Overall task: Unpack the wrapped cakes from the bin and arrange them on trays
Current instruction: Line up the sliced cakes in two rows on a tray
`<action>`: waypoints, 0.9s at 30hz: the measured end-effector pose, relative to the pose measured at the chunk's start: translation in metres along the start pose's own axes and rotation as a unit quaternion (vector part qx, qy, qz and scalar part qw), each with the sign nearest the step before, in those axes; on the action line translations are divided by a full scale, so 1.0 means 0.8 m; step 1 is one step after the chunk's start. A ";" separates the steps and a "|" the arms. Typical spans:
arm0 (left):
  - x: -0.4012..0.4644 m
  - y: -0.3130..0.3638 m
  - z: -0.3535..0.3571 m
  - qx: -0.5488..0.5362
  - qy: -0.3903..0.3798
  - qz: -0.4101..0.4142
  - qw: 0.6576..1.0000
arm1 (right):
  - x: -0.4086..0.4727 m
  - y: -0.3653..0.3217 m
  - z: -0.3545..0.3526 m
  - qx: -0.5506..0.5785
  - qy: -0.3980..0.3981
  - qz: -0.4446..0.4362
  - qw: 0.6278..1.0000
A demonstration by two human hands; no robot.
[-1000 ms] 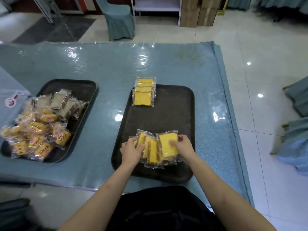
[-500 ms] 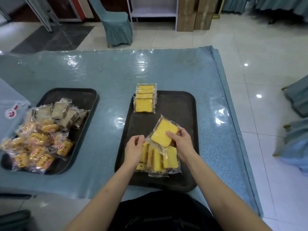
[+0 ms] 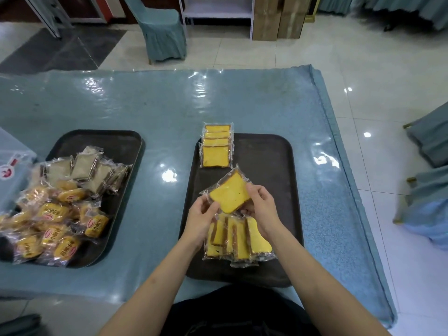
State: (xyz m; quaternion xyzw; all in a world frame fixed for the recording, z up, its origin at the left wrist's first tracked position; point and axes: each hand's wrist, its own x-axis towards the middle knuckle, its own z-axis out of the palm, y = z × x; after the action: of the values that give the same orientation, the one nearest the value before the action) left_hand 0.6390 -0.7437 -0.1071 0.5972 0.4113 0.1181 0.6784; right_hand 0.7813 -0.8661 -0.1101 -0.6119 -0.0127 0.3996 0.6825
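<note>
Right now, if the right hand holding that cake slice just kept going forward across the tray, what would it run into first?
Probably the row of wrapped yellow cakes at the tray's far left corner. The right hand points up and left with its wrapped slice, over bare tray. Height is hard to judge.

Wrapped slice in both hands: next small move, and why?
Probably carry the wrapped slice forward and lay it at the near end of the overlapping row at the tray's far-left corner. Both hands hold it above the unsorted pile.
</note>
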 end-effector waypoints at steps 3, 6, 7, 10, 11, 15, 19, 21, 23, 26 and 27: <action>0.017 -0.001 -0.015 0.017 0.003 0.003 1.000 | 0.008 0.003 0.012 -0.015 0.024 0.011 1.000; 0.032 0.001 -0.023 0.021 0.016 0.000 1.000 | 0.017 0.004 0.014 -0.041 0.033 -0.013 0.999; 0.038 0.002 -0.027 0.028 0.021 0.002 0.999 | 0.021 0.005 0.016 -0.051 0.035 -0.021 0.998; 0.057 0.005 -0.035 0.037 0.036 0.003 0.999 | 0.029 0.003 0.021 -0.100 0.042 -0.040 0.993; 0.063 0.007 -0.037 0.041 0.037 0.004 0.998 | 0.032 0.002 0.022 -0.112 0.043 -0.041 0.992; 0.090 0.008 -0.045 0.051 0.055 -0.006 0.997 | 0.052 0.005 0.029 -0.153 0.051 -0.018 0.987; 0.121 0.009 -0.052 0.071 0.057 -0.008 0.996 | 0.078 0.005 0.033 -0.179 0.070 0.005 0.981; 0.136 0.010 -0.055 0.087 0.052 -0.010 0.995 | 0.091 0.003 0.036 -0.187 0.084 0.011 0.979; 0.149 0.011 -0.055 0.097 0.053 -0.015 0.994 | 0.104 0.003 0.038 -0.196 0.094 0.017 0.976; 0.170 0.012 -0.054 0.112 0.055 -0.018 0.992 | 0.125 0.003 0.044 -0.199 0.102 0.026 0.974; 0.178 0.013 -0.055 0.114 0.056 -0.022 0.992 | 0.132 0.003 0.046 -0.202 0.103 0.029 0.974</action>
State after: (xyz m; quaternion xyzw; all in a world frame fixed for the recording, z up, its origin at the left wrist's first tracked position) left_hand 0.7022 -0.6170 -0.1553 0.6537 0.4723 0.0890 0.5845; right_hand 0.8336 -0.7767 -0.1527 -0.7749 -0.0052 0.3431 0.5309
